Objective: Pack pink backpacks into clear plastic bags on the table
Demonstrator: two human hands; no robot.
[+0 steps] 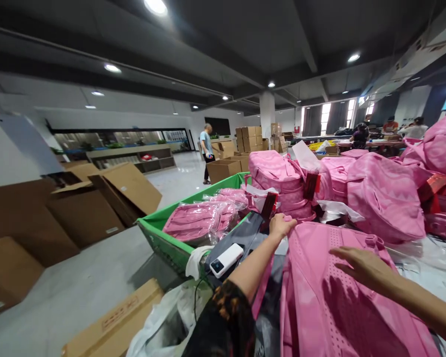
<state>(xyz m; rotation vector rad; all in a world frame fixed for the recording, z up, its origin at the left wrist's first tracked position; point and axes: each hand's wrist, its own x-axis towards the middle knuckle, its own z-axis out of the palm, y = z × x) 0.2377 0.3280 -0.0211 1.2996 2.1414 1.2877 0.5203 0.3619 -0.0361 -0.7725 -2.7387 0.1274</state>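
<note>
A pink backpack (312, 277) lies in front of me with its back panel up, showing a strip of small holes. Its far left corner is pinched in my left hand (281, 225), whose fingers are closed. Over the panel's right side, my right hand (360, 267) has its fingers stretched out and holds nothing; whether it touches the fabric I cannot tell. Just beyond stand more pink backpacks (382, 193), some with dark red tags (269, 204). A white power bank (226, 260) rests on dark grey cloth beside my left forearm.
At the left, a green bin (163, 243) holds pink backpacks in clear plastic (200, 220). Cardboard boxes (89, 213) stand on the floor farther left, and a flat carton (115, 317) lies nearby. One person (206, 148) stands beyond the bin; other people sit at tables far right.
</note>
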